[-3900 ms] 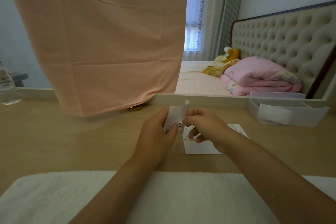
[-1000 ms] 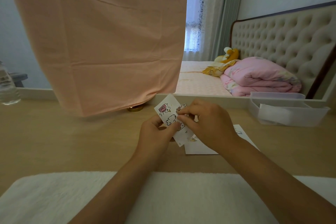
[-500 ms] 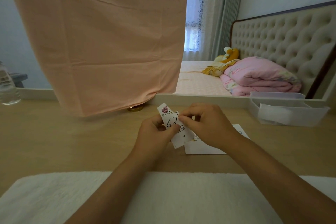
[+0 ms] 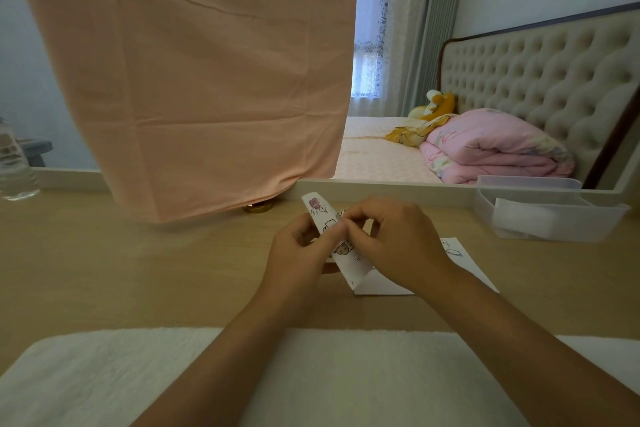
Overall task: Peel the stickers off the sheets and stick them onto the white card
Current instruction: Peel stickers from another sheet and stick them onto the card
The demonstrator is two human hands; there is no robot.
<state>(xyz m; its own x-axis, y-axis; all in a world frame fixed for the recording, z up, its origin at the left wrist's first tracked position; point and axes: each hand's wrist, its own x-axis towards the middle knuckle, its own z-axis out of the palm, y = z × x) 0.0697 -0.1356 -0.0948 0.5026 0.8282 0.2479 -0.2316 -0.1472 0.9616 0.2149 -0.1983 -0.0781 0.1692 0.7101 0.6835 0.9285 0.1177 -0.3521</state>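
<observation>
Sticker sheet (image 4: 341, 246) was held tilted above the wooden desk (image 4: 104, 270), gripped by the left hand (image 4: 301, 253); the right hand (image 4: 394, 239) pinched at its edge. White card (image 4: 460, 260) lay flat beneath the right hand.

Both bare forearms are being stretched forward from the lower edge of the view, angled toward each other so that the hands are being brought together at the centre. The left hand (image 4: 298, 250) is being held with its fingers curled, and a sticker sheet (image 4: 353, 265) is being pinched by them. The right hand (image 4: 394, 246) is being held knuckles up, fingers bent, and the sheet's face is being picked at by its fingertips, right against the left thumb.
</observation>
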